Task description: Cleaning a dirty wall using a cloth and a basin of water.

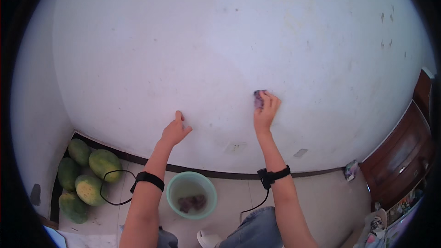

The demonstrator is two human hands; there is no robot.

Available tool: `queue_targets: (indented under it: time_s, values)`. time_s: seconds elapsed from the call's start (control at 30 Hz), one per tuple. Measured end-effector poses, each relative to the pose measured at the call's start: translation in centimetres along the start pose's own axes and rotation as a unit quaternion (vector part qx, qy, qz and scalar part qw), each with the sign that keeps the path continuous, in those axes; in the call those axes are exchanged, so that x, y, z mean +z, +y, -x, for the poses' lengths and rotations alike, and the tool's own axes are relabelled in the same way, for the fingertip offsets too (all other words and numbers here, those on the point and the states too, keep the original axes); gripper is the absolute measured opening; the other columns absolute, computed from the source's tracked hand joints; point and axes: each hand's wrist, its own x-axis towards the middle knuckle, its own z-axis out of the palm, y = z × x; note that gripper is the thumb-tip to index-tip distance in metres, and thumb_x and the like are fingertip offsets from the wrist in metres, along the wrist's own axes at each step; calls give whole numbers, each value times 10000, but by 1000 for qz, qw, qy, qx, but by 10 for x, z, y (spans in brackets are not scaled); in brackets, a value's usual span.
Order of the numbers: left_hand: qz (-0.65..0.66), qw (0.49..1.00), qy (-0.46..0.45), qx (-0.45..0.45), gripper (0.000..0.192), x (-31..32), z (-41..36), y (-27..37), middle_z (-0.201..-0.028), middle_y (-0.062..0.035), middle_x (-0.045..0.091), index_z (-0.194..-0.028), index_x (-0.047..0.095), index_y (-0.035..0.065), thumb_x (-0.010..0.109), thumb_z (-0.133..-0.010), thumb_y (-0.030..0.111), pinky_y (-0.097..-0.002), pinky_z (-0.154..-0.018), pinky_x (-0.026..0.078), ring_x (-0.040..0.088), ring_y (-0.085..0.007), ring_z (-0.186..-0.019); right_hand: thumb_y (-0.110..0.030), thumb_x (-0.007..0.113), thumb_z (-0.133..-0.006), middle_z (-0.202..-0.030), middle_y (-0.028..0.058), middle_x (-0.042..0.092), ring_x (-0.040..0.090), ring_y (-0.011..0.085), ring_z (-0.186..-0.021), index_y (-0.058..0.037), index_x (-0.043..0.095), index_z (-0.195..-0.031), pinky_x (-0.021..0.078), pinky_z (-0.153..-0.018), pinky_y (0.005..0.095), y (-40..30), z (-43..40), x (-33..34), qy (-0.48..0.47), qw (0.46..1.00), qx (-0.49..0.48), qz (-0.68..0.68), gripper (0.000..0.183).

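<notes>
My right hand (pixel 267 112) presses a crumpled purple cloth (pixel 258 100) against the white wall (pixel 220 58). Part of the cloth is hidden behind the fingers. To the left, my left hand (pixel 175 130) is held up at the wall with the index finger extended and the thumb apart. It holds nothing; whether the fingertip touches the wall I cannot tell. Below and between my arms, a light green plastic basin (pixel 169 194) stands on the floor. Water and a dark, wet cloth (pixel 192 202) are in it. Small marks and stains dot the wall.
Several large green melons (pixel 89 188) lie in the left corner. A wall socket (pixel 236 148) and a grey plate (pixel 300 152) sit low on the wall, above a dark skirting board (pixel 227 173). At right are a brown wooden door (pixel 399 148) and a small plastic bag (pixel 351 171). Black straps with cables circle both forearms.
</notes>
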Motion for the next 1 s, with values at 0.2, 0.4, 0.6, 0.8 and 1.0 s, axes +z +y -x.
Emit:
queue_targets:
  time_s: [0.2, 0.4, 0.6, 0.8, 1.0]
  values:
    - [12, 1000, -7, -9, 479, 1, 3, -3, -801, -148, 616, -1073, 329, 71, 613, -764, 302, -433, -689, 475, 616, -338, -806, 120, 491, -682, -1029, 158, 500, 471, 310, -983, -2, 547, -1000, 392, -880, 412, 9, -32, -11, 47, 995, 67, -55, 346]
    - [-8, 1000, 4, 8, 474, 3, 1, -1, -847, -157, 615, -1071, 328, 75, 611, -767, 305, -430, -702, 478, 615, -340, -826, 118, 482, -693, -1006, 155, 477, 449, 322, -1002, 11, 524, -977, 373, -883, 415, 5, -8, 4, 57, 996, 63, -25, 306]
    - [5, 999, -36, -21, 479, -5, 6, -4, -922, -169, 612, -1083, 327, 78, 612, -773, 308, -435, -726, 478, 611, -342, -866, 93, 506, -696, -999, 150, 448, 429, 314, -988, 14, 508, -970, 368, -875, 397, -20, -21, 8, 11, 997, 40, -68, 285]
    - [-24, 999, -18, -11, 483, -4, 4, 2, -918, -163, 614, -1086, 326, 80, 608, -777, 321, -428, -724, 477, 609, -339, -876, 80, 546, -671, -932, 135, 459, 443, 293, -937, -11, 521, -903, 379, -821, 396, -15, -11, 20, 50, 995, 63, -62, 250]
    - [9, 999, -49, -13, 499, -1, 3, 2, -945, -163, 609, -1090, 322, 73, 609, -781, 340, -430, -742, 475, 604, -342, -888, -60, 607, -737, -865, 87, 515, 491, 282, -877, -80, 549, -807, 404, -763, 388, -20, 67, 33, -254, 941, -213, -63, 93]
